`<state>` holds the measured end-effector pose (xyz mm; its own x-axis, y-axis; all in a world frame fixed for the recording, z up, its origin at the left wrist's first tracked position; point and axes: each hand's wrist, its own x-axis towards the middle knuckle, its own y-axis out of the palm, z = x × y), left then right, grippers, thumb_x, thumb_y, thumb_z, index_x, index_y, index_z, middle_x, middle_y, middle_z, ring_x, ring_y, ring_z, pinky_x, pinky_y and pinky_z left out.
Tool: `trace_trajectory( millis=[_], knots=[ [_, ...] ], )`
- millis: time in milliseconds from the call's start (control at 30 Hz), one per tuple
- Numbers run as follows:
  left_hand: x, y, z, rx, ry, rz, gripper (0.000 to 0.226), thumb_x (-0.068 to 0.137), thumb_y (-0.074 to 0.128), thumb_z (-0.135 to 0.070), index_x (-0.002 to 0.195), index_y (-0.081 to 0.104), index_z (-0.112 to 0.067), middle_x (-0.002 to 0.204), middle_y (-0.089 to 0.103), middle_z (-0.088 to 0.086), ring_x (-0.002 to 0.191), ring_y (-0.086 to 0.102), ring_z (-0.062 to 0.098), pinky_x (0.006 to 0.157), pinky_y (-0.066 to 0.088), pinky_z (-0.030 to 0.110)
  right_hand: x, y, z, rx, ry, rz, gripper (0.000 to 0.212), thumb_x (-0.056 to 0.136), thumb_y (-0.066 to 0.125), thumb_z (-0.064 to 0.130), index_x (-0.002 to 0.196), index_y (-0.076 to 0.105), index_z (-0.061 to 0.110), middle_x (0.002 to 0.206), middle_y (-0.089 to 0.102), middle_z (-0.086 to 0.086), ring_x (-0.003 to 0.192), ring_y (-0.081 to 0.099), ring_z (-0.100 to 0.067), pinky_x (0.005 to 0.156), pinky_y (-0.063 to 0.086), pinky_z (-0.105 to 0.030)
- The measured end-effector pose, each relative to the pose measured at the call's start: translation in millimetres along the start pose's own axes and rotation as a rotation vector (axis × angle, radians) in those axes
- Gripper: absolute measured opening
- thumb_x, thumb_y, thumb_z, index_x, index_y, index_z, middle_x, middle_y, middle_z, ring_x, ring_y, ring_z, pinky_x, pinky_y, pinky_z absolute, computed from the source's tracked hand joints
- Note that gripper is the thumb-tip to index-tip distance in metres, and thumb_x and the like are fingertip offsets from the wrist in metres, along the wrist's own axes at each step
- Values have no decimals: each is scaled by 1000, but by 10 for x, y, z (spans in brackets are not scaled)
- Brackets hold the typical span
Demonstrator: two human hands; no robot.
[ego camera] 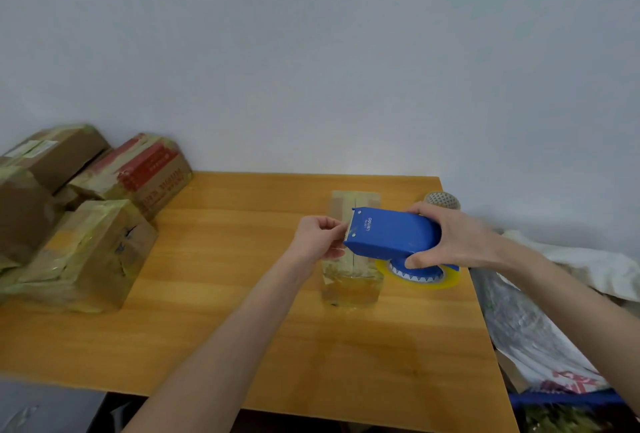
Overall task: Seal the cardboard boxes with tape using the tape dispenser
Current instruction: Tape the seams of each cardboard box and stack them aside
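Note:
A small tape-covered cardboard box [349, 280] stands on the wooden table [242, 311], right of centre. Above it my right hand [446, 237] grips a blue tape dispenser [391, 235] from the right; its clear yellowish tape roll [420, 276] shows underneath. My left hand [317, 237] pinches the tape end at the dispenser's toothed left edge. The dispenser hides the middle of the box's top.
Several taped cardboard boxes [90, 252] are piled at the table's left side against the wall. A spare tape roll [443, 200] sits at the far right corner. Plastic bags and cloth [540, 328] lie beyond the right edge. A dark object [45, 408] lies at bottom left.

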<state>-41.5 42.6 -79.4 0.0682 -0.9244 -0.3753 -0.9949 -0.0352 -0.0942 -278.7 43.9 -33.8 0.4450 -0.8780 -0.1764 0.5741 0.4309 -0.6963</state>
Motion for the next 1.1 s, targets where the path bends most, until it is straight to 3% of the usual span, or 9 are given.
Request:
trace_trajectory(
  millis=[167, 267, 433, 700, 833, 1100],
  knots=[
    [-65, -65, 146, -2, -6, -1, 11, 88, 68, -13, 81, 64, -6, 59, 63, -2, 48, 56, 4, 52, 52, 20, -48, 43, -39, -123, -35, 17, 64, 58, 79, 47, 114, 49, 39, 101, 60, 17, 89, 62, -6, 74, 52, -25],
    [-97, -273, 223, -6, -28, -79, 12, 88, 69, -13, 78, 64, -6, 62, 59, 1, 49, 54, 8, 51, 51, 21, -122, 30, -168, -132, 2, 36, 64, 52, 71, 52, 111, 49, 40, 98, 62, 17, 86, 63, -5, 75, 54, -30],
    [-108, -752, 484, 69, -83, -187, 14, 89, 68, -15, 80, 63, -6, 74, 61, 5, 61, 54, 13, 50, 50, 20, -309, -89, -598, -209, 130, 62, 55, 58, 78, 44, 104, 48, 44, 96, 64, 15, 84, 64, -9, 76, 54, -33],
    [-54, -604, 636, 106, -65, -208, 12, 92, 65, -16, 87, 61, -6, 78, 60, 5, 68, 56, 16, 60, 53, 26, -308, 6, -828, -212, 198, 88, 60, 65, 81, 38, 113, 45, 40, 99, 62, 13, 85, 63, -10, 73, 53, -29],
    [7, -540, 709, 113, -92, -230, 14, 91, 66, -14, 81, 60, -7, 75, 60, 5, 65, 54, 15, 60, 53, 27, -285, 86, -862, -232, 239, 97, 70, 50, 70, 57, 113, 43, 41, 99, 62, 13, 85, 64, -12, 78, 55, -38],
    [155, -386, 913, 197, -149, -276, 14, 89, 68, -17, 83, 61, -7, 80, 66, 8, 69, 55, 19, 56, 47, 29, -171, 373, -941, -262, 295, 140, 60, 63, 76, 42, 112, 42, 38, 92, 62, 13, 79, 63, -10, 74, 56, -41]
  ],
)
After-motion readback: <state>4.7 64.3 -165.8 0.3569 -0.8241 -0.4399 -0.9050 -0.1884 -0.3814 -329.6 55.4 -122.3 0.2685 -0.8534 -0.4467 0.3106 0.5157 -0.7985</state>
